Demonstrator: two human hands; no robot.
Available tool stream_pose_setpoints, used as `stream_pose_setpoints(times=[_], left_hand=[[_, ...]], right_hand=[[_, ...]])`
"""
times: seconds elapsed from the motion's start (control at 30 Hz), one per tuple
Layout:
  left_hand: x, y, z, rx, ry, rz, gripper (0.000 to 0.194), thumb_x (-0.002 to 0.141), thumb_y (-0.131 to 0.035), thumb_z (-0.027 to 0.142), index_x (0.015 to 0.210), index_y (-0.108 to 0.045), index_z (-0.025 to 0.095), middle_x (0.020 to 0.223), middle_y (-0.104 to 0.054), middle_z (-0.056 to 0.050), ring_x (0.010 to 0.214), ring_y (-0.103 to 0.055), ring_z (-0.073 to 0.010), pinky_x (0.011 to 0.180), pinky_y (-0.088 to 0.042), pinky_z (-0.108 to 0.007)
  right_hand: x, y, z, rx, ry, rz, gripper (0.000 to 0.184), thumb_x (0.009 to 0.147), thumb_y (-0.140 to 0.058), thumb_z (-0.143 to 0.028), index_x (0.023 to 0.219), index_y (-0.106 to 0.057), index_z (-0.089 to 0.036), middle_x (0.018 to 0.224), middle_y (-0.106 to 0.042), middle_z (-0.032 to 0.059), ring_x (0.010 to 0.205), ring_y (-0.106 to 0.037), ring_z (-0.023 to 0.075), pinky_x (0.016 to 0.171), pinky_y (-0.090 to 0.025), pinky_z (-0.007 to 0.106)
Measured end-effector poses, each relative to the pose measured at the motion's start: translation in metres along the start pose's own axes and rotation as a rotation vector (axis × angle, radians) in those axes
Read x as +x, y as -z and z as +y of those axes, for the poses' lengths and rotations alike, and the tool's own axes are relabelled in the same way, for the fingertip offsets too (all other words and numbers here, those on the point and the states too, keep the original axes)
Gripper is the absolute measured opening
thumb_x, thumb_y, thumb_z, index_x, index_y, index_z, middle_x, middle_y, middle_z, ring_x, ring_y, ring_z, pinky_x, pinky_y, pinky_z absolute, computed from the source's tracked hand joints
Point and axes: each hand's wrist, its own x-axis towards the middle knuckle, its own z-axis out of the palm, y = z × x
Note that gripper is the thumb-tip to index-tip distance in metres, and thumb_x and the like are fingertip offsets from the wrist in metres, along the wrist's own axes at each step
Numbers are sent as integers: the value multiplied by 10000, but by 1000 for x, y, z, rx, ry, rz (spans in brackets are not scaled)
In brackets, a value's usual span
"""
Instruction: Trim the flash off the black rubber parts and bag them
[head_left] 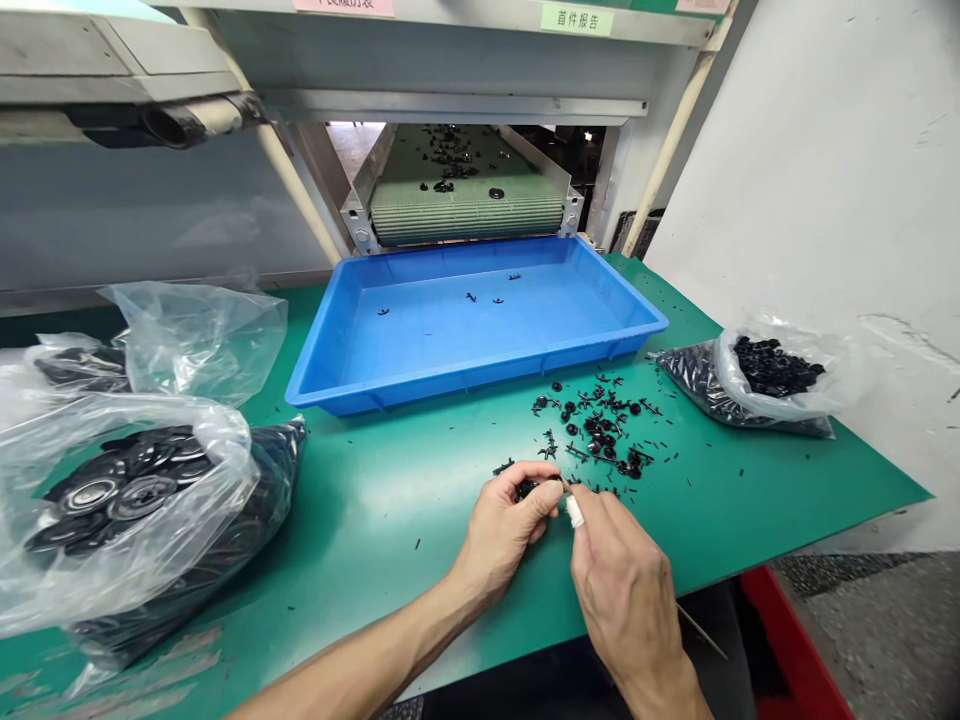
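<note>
My left hand is closed, pinching a small black plastic part between thumb and fingertips. Fingers curled, my right hand meets it at that part. A white wrapped piece shows at the right thumb and index finger, and a thin rod sticks out behind the hand. They look like two ends of one slim tool, mostly hidden by the palm. Just beyond both hands lies a loose scatter of small black plastic parts, some round, some branched, with short black offcuts among them.
A blue tray holds a few black scraps below a green conveyor belt carrying more parts. At left is a plastic bag of black discs; at right, a bag of small black pieces. A red bin stands under the table edge.
</note>
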Motion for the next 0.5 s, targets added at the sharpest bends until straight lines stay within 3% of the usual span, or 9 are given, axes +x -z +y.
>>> stream_pose_setpoints(times=[0.07, 0.23, 0.3, 0.4, 0.5], left_hand=[[0, 0, 1, 43, -6, 36, 265, 726, -689, 351, 895, -626, 158, 609, -503, 44, 461, -340, -36, 438, -231, -193], [2, -1, 0, 103, -59, 64, 245, 743, -662, 346, 875, -636, 142, 633, -540, 22, 468, -359, -45, 429, -241, -191], [3, -1, 0, 91, -58, 59, 248, 772, -627, 356, 902, -613, 145, 638, -541, 23, 436, -345, -38, 408, -223, -191], [5, 1, 1, 34, -57, 72, 267, 819, -566, 393, 946, -561, 158, 653, -539, 28, 402, -315, -27, 387, -197, -189], [7, 4, 2, -23, -78, 73, 269, 832, -551, 413, 930, -533, 163, 681, -539, 23, 429, -309, -24, 401, -196, -178]], right_hand=[[3, -1, 0, 66, -58, -30, 270, 897, -341, -156, 923, -608, -173, 723, -595, 43, 643, -538, 158, 602, -361, 261], [18, -3, 9, 444, -340, -374, 210, 815, -374, -180, 637, -485, -199, 514, -477, -33, 460, -387, 102, 453, -265, 224], [22, -4, 13, 584, -415, -436, 244, 832, -374, -234, 605, -455, -194, 515, -470, -34, 454, -367, 89, 434, -255, 209], [27, 3, 21, 669, -454, -411, 215, 835, -405, -281, 703, -541, -179, 565, -515, -24, 448, -374, 83, 416, -261, 199], [34, 20, 31, 692, -449, -121, 195, 830, -466, -305, 895, -599, -177, 628, -540, -16, 484, -428, 92, 427, -311, 196]])
